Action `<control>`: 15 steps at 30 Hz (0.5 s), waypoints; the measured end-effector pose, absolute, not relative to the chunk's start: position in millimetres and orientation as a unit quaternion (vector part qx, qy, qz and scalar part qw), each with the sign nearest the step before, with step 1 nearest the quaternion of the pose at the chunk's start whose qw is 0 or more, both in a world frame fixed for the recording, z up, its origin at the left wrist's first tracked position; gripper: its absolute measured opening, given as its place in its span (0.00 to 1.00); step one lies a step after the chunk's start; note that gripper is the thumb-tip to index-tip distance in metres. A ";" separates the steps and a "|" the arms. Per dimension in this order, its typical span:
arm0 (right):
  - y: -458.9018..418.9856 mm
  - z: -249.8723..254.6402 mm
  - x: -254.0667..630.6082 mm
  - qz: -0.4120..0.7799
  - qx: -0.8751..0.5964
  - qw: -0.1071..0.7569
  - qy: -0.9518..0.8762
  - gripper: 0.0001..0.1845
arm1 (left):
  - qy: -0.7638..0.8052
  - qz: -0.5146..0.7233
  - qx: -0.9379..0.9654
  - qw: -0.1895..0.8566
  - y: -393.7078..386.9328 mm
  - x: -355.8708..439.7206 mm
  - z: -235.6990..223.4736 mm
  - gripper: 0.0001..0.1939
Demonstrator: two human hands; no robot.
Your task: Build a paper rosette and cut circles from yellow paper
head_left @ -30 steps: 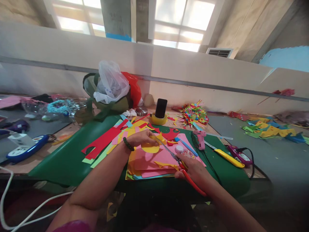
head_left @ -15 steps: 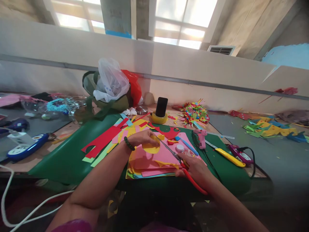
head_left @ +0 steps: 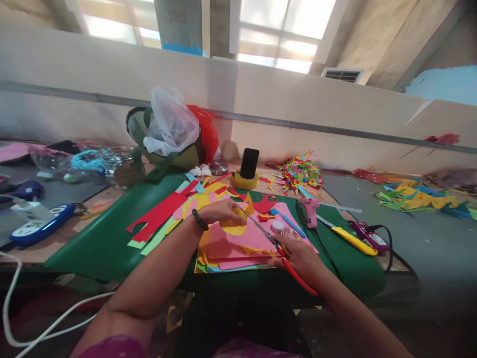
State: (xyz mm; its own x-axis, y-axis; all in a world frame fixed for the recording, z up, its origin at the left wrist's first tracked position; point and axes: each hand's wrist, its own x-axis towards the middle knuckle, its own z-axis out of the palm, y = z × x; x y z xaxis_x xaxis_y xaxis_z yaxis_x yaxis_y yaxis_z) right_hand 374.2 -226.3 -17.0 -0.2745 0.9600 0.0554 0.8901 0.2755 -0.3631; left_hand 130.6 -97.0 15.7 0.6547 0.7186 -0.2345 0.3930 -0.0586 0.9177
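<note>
My left hand (head_left: pixel 224 211), with a dark beaded bracelet at the wrist, pinches a rounded yellow piece of paper or felt (head_left: pixel 234 227). In my right hand (head_left: pixel 294 252) are scissors (head_left: pixel 286 263) with red handles. Their long blades point up and left, the tips at the yellow piece's upper right edge beside my left fingers. Below both hands lies a stack of pink sheets (head_left: pixel 227 248), with yellow, green and blue edges showing underneath. A curved yellow offcut (head_left: pixel 257 251) rests on the stack. Whether the blades are fully closed is hard to make out.
A pink glue gun (head_left: pixel 310 213), a yellow box cutter (head_left: pixel 354 241) and a blue tool (head_left: pixel 290 223) lie on the green mat (head_left: pixel 108 248) at right. A phone (head_left: pixel 249 163) stands behind the work. Red strips (head_left: pixel 160 209) lie left; a bag (head_left: pixel 182 158) sits at the back.
A pointed yellow sliver now stands up beyond the scissor tips, at the edge of the yellow piece. Both hands keep nearly the same place and hold the same things.
</note>
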 end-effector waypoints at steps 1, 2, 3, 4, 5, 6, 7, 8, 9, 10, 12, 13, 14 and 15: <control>-225.8 -19.3 376.9 0.132 -0.584 0.150 -0.787 0.28 | 0.389 0.148 0.707 0.571 -96.4 129.4 16.4 0.11; -225.6 -21.8 380.0 0.129 -0.581 0.172 -0.785 0.30 | 0.390 0.155 0.703 0.574 -95.2 127.7 17.2 0.11; -225.8 -24.5 383.5 0.127 -0.578 0.197 -0.781 0.33 | 0.398 0.167 0.698 0.571 -93.5 125.6 18.1 0.10; -226.7 -27.4 387.1 0.126 -0.576 0.222 -0.777 0.35 | 0.409 0.184 0.691 0.567 -91.3 123.1 19.1 0.10; -228.2 -30.3 390.8 0.127 -0.574 0.246 -0.771 0.37 | 0.422 0.207 0.682 0.560 -88.8 120.3 20.3 0.10; -230.4 -33.1 394.3 0.128 -0.570 0.274 -0.764 0.38 | 0.435 0.233 0.672 0.553 -86.1 117.3 21.5 0.09; -233.1 -35.7 397.6 0.128 -0.565 0.303 -0.757 0.40 | 0.447 0.257 0.661 0.545 -83.4 114.2 22.6 0.09; -236.1 -38.0 400.5 0.128 -0.560 0.330 -0.749 0.41 | 0.455 0.276 0.654 0.537 -80.7 111.2 23.5 0.09; -239.3 -40.1 403.0 0.127 -0.557 0.352 -0.742 0.42 | 0.461 0.289 0.651 0.529 -77.9 108.1 23.9 0.09; -242.5 -42.0 405.1 0.127 -0.557 0.368 -0.734 0.43 | 0.468 0.296 0.652 0.519 -75.1 105.1 23.7 0.09; -248.4 -45.1 408.6 0.128 -0.565 0.385 -0.718 0.43 | 0.492 0.292 0.659 0.489 -69.3 99.6 21.0 0.09; -251.2 -46.6 410.2 0.128 -0.572 0.390 -0.710 0.43 | 0.509 0.284 0.665 0.467 -66.3 97.2 18.4 0.08; -253.8 -47.9 411.7 0.128 -0.576 0.396 -0.703 0.44 | 0.529 0.272 0.671 0.442 -63.3 95.3 15.1 0.08; -256.2 -49.0 413.2 0.128 -0.579 0.402 -0.697 0.44 | 0.551 0.260 0.678 0.412 -60.5 94.1 11.5 0.07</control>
State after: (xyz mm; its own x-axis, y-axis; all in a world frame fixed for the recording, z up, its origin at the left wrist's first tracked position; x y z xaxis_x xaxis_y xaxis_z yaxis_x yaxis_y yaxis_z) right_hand 413.2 -256.2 -49.0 -0.0055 0.9109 0.4127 0.7044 0.2964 -0.6450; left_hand 94.1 -60.5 11.5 0.2589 0.9606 -0.1014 0.5329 -0.0545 0.8444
